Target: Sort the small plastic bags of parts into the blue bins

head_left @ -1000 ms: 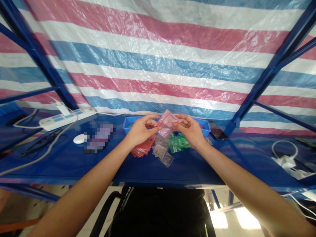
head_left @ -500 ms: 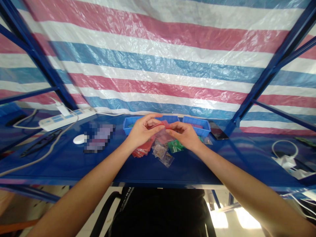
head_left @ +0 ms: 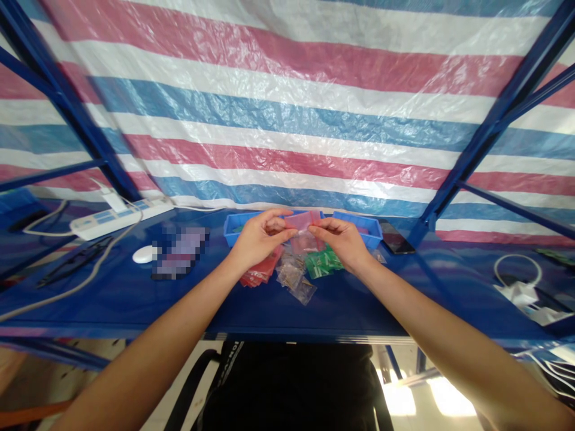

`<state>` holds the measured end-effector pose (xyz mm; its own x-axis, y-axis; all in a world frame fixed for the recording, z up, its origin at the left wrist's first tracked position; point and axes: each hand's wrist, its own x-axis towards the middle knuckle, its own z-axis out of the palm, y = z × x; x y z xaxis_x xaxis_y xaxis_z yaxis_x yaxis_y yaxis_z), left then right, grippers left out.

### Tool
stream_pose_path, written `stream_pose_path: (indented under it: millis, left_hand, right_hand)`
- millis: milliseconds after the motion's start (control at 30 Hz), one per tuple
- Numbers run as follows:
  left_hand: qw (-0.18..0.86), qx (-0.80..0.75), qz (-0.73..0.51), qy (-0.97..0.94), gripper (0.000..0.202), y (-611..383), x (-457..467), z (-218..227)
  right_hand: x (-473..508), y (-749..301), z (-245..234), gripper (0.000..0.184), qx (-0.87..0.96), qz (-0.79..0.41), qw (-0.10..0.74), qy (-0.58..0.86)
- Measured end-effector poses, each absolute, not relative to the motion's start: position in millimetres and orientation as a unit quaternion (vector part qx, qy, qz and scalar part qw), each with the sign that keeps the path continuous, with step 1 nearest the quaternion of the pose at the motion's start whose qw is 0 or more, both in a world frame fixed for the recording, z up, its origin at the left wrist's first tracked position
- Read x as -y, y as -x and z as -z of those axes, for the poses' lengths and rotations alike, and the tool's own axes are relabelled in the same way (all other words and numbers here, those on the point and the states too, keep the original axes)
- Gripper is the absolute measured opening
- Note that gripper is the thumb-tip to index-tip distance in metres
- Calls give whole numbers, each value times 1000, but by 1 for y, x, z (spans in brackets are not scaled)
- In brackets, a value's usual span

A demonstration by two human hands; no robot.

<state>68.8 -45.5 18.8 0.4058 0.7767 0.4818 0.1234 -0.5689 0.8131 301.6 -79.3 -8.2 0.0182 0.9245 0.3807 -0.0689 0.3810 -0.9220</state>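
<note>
Between my two hands hangs a small pink see-through plastic bag (head_left: 306, 240), held up above the blue table. My left hand (head_left: 259, 238) pinches its left side, and my right hand (head_left: 340, 240) pinches its right side. Below my left hand lies a fanned stack of red plastic bags (head_left: 260, 270). Clear bags with small brass-coloured pieces (head_left: 295, 278) lie in the middle, under the pink bag. Green packets (head_left: 322, 264) rest beside them, partly behind my right hand. What the pink bag contains, if anything, I cannot make out.
Blue bins (head_left: 369, 237) stand along the back of the table (head_left: 287, 320). A dark phone (head_left: 397, 237) lies to their right. On the left are a white power strip (head_left: 121, 218), a cable, a white round object (head_left: 144, 254) and a blurred-out item. Striped sheeting hangs behind.
The pink bag, bunched at the fingertips before, now spreads flat and upright between my hands. My right hand has shifted slightly to the right.
</note>
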Motion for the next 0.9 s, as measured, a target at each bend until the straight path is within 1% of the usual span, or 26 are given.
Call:
stream_pose_path:
  millis: [67, 100, 167, 233, 333, 400, 467, 533, 633, 700, 733, 800, 833, 900]
  left_hand:
    - [282, -314, -491, -762, 50, -68, 47, -21]
    - [246, -320, -502, -765, 44, -68, 49, -23]
    - [224, -319, -490, -780, 34, -70, 53, -25]
    - [279, -294, -446, -798, 34, -73, 59, -26]
    - [363, -256, -402, -800, 43, -79, 65, -25]
    - [378, -252, -404, -794, 45, -81, 65, -23]
    - [366, -268, -421, -785, 41, -80, 61, -20]
    - [347, -293, -441, -774, 37, -77, 55, -18]
    - [355, -321, -465, -745, 40, -73, 46, -16]
    - [378, -327, -473, -726, 42, -72, 44, -16]
    - [389, -328, -475, -718, 42, -72, 43, -17]
    - [414, -325, -470, -709, 41, -73, 44, -18]
    - [430, -323, -464, -704, 40, -73, 45, -19]
    - [463, -319, -453, -692, 39, -74, 47, -19]
  right_hand:
    - [77, -303, 9, 34, 546, -394, 633, 382]
    - [76, -303, 9, 34, 536, -385, 648, 381]
    - [75, -303, 9, 34, 530, -358, 669, 378]
    - [77, -301, 8, 35, 546, -335, 667, 381]
    - [82, -296, 8, 36, 596, -341, 622, 377]
    - [86, -293, 8, 40, 633, -361, 586, 355]
    - [88, -291, 8, 47, 660, -373, 563, 330]
    - [90, -290, 8, 49, 671, -376, 555, 318]
    - [89, -293, 7, 41, 663, -370, 563, 327]
    - [87, -296, 6, 39, 644, -346, 588, 346]
    - [86, -297, 5, 40, 631, -328, 604, 358]
    - [83, -299, 4, 48, 603, -304, 635, 376]
    - [83, -299, 3, 54, 592, -309, 642, 377]
    - [81, -300, 3, 61, 581, -362, 632, 362]
